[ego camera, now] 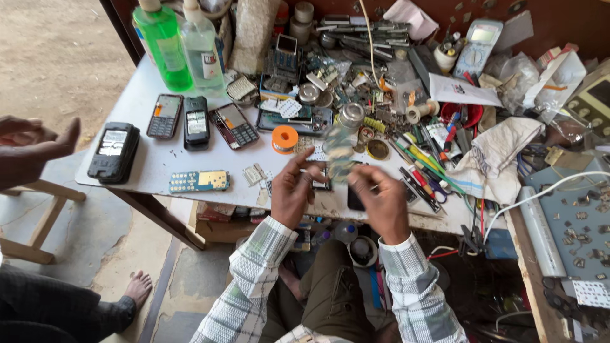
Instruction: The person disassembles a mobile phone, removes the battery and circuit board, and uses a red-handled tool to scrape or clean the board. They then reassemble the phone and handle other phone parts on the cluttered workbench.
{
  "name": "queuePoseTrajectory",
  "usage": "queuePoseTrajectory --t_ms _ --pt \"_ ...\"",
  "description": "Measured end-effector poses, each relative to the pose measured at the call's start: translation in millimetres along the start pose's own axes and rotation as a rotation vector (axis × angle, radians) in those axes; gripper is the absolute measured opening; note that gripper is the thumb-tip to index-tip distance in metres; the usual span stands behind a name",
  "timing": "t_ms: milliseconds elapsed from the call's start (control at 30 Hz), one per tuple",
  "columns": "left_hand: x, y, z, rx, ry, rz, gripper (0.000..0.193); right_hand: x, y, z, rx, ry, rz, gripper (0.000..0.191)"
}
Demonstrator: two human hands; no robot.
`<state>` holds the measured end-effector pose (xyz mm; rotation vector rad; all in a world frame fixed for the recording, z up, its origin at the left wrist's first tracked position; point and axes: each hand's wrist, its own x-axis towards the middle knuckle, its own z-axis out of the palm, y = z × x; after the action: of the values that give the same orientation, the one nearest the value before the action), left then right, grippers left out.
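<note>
Your left hand (289, 194) and right hand (380, 202) pinch a blurred small phone part (340, 159) between them, just right of the orange solder spool (284, 138). Judged mid-disassembly; next, a steady grip on it.

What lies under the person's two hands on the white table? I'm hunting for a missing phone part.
Between the left hand and right hand, a blurred small bottle shows. A dark flat piece peeks from beneath them on the white table; the rest is covered.
</note>
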<state>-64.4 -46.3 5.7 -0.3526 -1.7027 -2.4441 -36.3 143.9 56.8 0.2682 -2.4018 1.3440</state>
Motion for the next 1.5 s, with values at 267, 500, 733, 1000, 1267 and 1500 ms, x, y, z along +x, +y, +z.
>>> queuePoseTrajectory --t_ms 267,500,733,1000,1267,1500 --pt "-15.3 -8.9 0.9 -0.078 0.141 0.157 0.038 -8.7 16.7 -38.1 0.221 0.345 0.042 0.028" --pt "-26.2 -13.6 1.6 0.104 0.067 0.345 0.032 -26.5 21.5 -50.1 0.175 0.16 0.278 0.029" --pt "-75.9 0.6 13.2 0.51 -0.225 0.276 0.043 -40.2 38.6 -46.8 0.174 0.058 0.439 0.032" --pt "-106.1 12.2 5.4 0.746 -0.329 0.406 0.067 -42.0 36.4 -36.0 0.1 -0.027 0.452 0.034" --pt "-111.4 20.9 -9.8 0.543 -0.26 0.381 0.066 -36.2 14.0 -19.8 -0.021 -0.03 0.457 0.04" --pt "-113.2 22.2 -12.6 0.634 -0.228 0.217 0.069 -40.8 19.4 -22.7 -0.209 -0.026 0.381 0.037"
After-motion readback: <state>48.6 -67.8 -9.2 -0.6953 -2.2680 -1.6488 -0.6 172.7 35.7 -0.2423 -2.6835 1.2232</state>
